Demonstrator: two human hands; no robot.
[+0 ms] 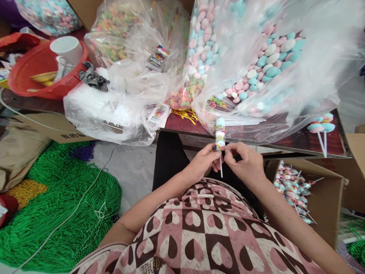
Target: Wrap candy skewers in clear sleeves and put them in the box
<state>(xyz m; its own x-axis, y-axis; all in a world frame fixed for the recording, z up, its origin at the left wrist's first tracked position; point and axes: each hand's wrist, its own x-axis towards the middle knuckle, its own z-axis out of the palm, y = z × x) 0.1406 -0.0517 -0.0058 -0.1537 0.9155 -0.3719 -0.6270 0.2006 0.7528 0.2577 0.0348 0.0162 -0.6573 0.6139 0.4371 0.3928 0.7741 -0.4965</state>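
Observation:
Upright in front of my lap is a wrapped candy lollipop (pixel 220 131), a stack of pastel pieces in a clear printed wrapper on a white stick (pixel 221 169). My left hand (pixel 207 160) is closed around the wrapper's lower end and the top of the stick. Close against it on the right, my right hand (pixel 244 161) pinches with thumb and forefinger at the wrapper's base; what lies between those fingertips is too small to make out. Gold twist ties (pixel 186 115) lie at the table edge just beyond.
Large clear bags of pastel candies (pixel 270 57) and ring-shaped candies (pixel 116 23) cover the table (pixel 179 125). Unwrapped lollipops (pixel 322 127) lie at its right corner. A cardboard box (pixel 325 198) below holds wrapped lollipops. A red basket (pixel 42 89) stands left, above green bead strings (pixel 71 209).

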